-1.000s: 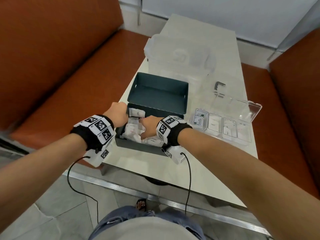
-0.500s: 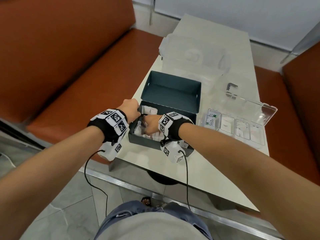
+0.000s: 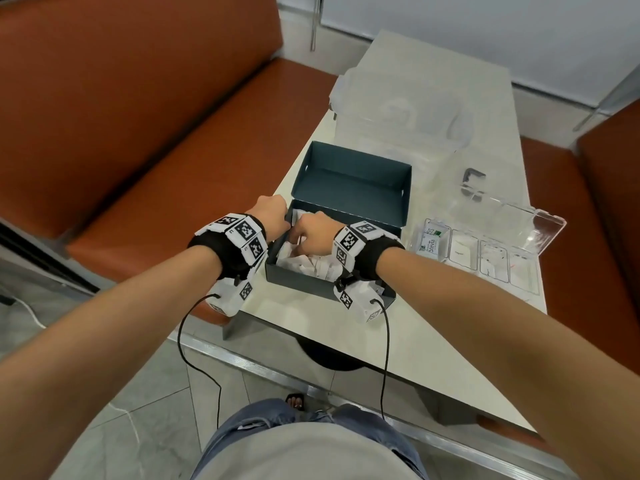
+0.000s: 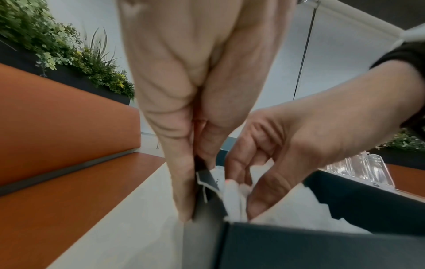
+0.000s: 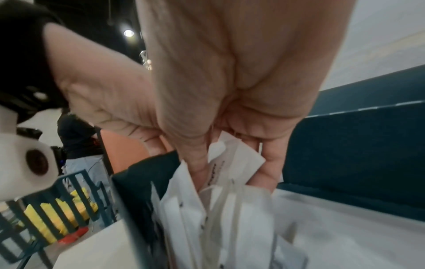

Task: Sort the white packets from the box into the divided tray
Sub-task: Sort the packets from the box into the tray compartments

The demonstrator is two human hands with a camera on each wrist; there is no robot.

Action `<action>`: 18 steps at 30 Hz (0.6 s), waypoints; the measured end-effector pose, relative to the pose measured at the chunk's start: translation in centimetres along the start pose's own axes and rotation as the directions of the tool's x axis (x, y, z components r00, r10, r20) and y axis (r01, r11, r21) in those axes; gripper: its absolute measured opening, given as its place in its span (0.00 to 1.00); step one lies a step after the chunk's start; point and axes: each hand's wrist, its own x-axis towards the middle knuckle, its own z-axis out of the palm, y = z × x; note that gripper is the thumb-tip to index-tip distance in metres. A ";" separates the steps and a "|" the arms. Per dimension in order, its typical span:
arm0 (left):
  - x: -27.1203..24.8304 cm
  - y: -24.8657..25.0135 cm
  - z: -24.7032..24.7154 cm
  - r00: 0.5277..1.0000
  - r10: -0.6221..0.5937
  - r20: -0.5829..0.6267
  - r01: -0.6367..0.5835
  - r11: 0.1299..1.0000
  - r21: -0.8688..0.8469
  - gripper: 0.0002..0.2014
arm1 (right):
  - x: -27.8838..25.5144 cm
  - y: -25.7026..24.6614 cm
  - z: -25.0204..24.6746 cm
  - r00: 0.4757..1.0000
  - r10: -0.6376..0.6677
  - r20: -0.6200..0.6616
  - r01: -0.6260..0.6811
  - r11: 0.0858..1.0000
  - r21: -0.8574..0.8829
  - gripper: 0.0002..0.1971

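Observation:
A dark teal box (image 3: 298, 280) full of white packets (image 3: 311, 268) stands on the table near its front left corner, lid flipped up behind it. My left hand (image 3: 272, 216) grips the box's left wall (image 4: 208, 179), fingers outside and thumb inside. My right hand (image 3: 311, 230) reaches down into the box, and its fingers pinch a white packet (image 5: 232, 160) among the pile. The clear divided tray (image 3: 479, 254) lies to the right of the box and holds packets in its compartments, one with green print (image 3: 431, 239).
A clear plastic lidded container (image 3: 398, 105) stands behind the box on the pale table (image 3: 346, 327). Orange benches (image 3: 156, 161) flank the table on both sides. The tray's clear lid (image 3: 512, 216) lies open behind it.
My right hand has moved leftward and deeper into the box's far left corner, closing on a packet. The left hand stays on the box wall.

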 end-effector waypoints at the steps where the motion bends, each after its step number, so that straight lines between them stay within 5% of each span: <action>1: 0.0 0.0 0.0 1.000 -0.001 -0.004 0.002 1.000 0.005 0.13 | -0.3 0.4 -0.3 1.000 0.006 -0.029 -0.005 0.999 0.032 0.13; 8: 0.4 -0.5 0.1 1.000 0.000 0.012 0.000 1.000 0.004 0.16 | -2.3 3.6 -2.2 0.943 0.190 -0.274 -0.089 0.936 0.342 0.09; 13: 0.7 -1.0 -0.6 0.996 -0.008 0.085 0.020 0.989 -0.145 0.20 | -4.1 5.9 -2.9 0.856 0.427 -0.290 -0.134 0.726 0.675 0.11; 18: 0.1 0.8 -2.1 0.958 0.157 -0.241 -0.205 0.960 -0.189 0.17 | -6.3 6.8 -3.8 0.848 0.496 -0.187 -0.048 0.422 0.905 0.03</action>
